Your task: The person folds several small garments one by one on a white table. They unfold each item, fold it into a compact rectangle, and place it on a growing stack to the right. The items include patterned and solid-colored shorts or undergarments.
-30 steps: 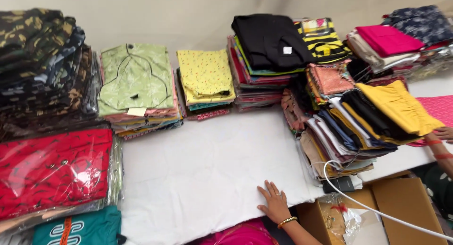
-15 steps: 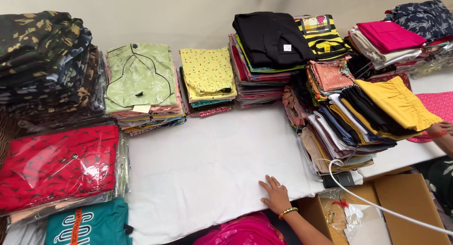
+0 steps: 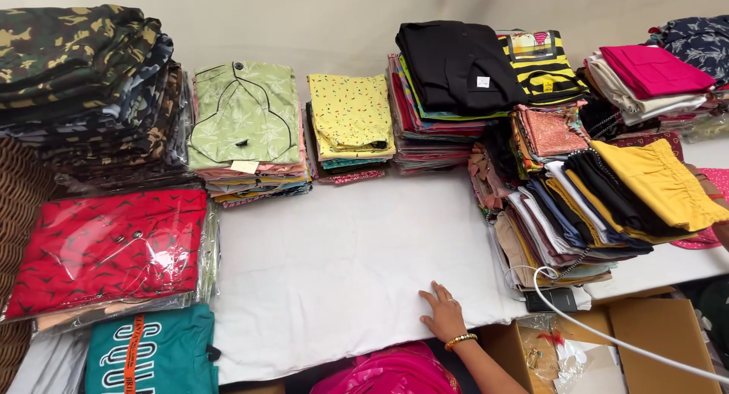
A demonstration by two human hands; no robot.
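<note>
One hand only in view: left hand (image 3: 444, 314), laid flat and open, palm down, fingers slightly spread, gripping nothing, with a gold bangle at the wrist. Rests on the white cloth (image 3: 342, 265), near its front edge, right of centre. Plain white, faintly creased, spread smooth across the middle of the table, bare between the stacks all round. Bordered on the left by a red shirt (image 3: 106, 246) in clear plastic, with a teal shirt (image 3: 152, 356) just in front of that. Bordered at the back by a green stack (image 3: 243, 124), a yellow stack (image 3: 349, 117) and a taller pile with a black top (image 3: 456, 64). Bordered on the right by a slumped, fanned-out pile with a mustard piece (image 3: 657, 181) uppermost. Just right of the hand, below the table edge, an open carton (image 3: 645, 341) and a white cable (image 3: 600, 337) across it. Right hand out of view, so grip not possible to tell.
</note>
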